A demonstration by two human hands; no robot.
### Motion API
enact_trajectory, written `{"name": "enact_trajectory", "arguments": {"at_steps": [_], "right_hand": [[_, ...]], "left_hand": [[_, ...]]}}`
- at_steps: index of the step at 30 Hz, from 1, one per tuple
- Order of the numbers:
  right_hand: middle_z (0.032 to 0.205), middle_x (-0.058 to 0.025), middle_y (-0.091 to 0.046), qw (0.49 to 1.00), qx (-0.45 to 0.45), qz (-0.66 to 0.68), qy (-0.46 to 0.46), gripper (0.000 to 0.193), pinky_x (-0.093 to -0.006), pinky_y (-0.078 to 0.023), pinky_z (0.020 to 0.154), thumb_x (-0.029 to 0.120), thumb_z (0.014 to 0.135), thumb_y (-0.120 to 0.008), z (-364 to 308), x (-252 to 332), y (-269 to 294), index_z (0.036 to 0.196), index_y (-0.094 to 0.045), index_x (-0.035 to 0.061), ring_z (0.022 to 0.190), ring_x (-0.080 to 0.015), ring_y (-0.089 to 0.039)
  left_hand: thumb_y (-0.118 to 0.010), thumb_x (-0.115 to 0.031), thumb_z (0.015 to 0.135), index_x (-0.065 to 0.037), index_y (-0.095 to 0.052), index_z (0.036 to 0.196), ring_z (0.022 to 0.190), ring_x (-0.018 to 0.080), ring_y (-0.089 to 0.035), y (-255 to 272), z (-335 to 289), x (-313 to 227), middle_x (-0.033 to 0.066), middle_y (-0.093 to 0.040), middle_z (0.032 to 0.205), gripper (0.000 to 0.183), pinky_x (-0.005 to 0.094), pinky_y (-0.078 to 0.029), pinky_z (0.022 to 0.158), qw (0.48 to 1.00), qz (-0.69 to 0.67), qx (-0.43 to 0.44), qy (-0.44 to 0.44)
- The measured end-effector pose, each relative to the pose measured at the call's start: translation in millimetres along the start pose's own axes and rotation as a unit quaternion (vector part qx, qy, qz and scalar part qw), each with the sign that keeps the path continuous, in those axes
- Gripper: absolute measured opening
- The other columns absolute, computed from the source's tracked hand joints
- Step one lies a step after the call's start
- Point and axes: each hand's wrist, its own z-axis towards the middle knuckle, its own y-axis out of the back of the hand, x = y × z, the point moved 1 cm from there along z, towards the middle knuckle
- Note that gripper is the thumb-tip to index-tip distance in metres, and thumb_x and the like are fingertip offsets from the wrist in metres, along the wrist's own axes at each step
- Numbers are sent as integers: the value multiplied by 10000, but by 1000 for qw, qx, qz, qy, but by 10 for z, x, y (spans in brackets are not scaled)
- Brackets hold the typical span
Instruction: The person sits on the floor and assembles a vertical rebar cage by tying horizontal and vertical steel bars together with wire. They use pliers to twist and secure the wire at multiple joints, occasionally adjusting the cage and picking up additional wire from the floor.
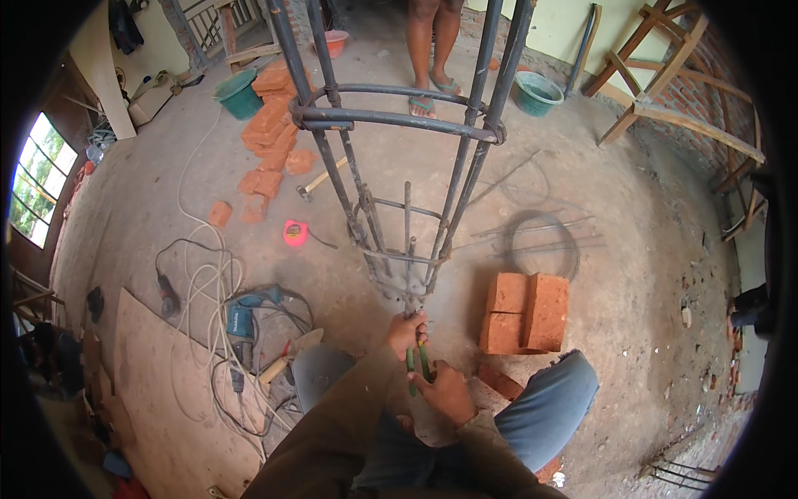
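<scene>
Rebar cage between power tool left, brick stack right.

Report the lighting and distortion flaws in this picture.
Head view: black fisheye rim, straight edges bowing near it; head view, left: the window glares, nearly washed out; head view, lower left: deep gloom hides detail; head view, lower middle: no obvious motion blur on the right hand.

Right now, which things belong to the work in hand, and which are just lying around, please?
In use: green-handled tool, in the right hand; steel bar cage, left hand at its near end.
Apparently just lying about: pink tape measure; hammer; blue power tool.
</scene>
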Motion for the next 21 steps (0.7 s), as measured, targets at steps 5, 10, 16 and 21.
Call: {"name": "enact_trajectory", "arguments": {"at_steps": [5, 10, 16, 21], "right_hand": [[1110, -260, -621, 964, -199, -160, 77, 661, -469, -530, 749, 464, 759, -744, -58, 198, -25, 1129, -565, -54, 921, -454, -645], [1063, -211, -627, 993, -107, -6, -45, 552, -462, -522, 735, 334, 803, -730, 228, 78, -423, 1161, -537, -38, 929, -405, -648], [941, -78, -613, 617, 235, 747, -79, 365, -340, -483, 632, 267, 939, -643, 401, -281, -677, 1200, -548, 30, 749, -193, -592], [978, -94, -643, 637, 268, 710, -133, 471, -335, -503, 715, 359, 939, -647, 348, -276, -516, 1256, -541, 28, 836, -201, -624]], "left_hand": [[-541, -228, 1010, -76, -514, 891, 524, 137, -421, -238, 95, 135, -11, -440, 645, 195, 336, -425, 516, 996, -21, -80, -38], [-592, -283, 983, -60, -535, 915, 581, 151, -501, -239, 36, 81, 16, -499, 685, 240, 359, -469, 548, 986, 84, -131, -55], [-572, -480, 968, -19, -548, 1152, 975, 263, -672, 58, -167, -187, 95, -604, 957, 497, 388, -568, 766, 987, 145, 6, 73], [-533, -327, 1010, -5, -561, 1013, 607, 171, -540, 69, -86, -51, 16, -496, 693, 323, 367, -533, 583, 998, 19, 33, 53]]}}
